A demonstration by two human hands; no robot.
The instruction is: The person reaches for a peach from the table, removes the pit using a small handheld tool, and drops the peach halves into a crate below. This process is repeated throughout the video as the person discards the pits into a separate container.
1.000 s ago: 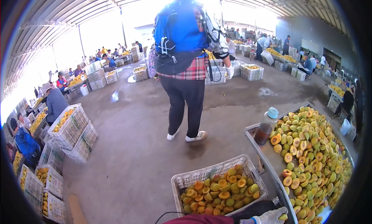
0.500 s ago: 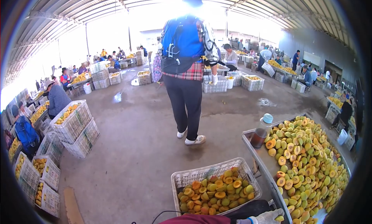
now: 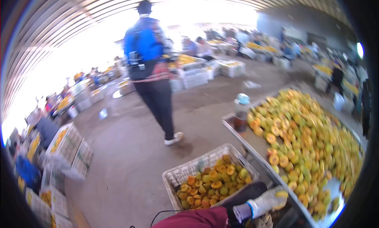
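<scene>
One yellow peach (image 3: 282, 194) sits pinched in the gloved left hand (image 3: 265, 202) at the frame's lower right, where a loosened hold could drop it beside the metal table (image 3: 257, 140), while the right hand cannot be made out.

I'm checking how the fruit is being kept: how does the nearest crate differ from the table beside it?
The crate has high, perforated walls, whereas the table has a low metal rim. The crate sits lower than the table. The crate holds a smaller load; the table bears a larger heap, plus a bottle. Both hold yellow-green fruit, some cut open.
</scene>
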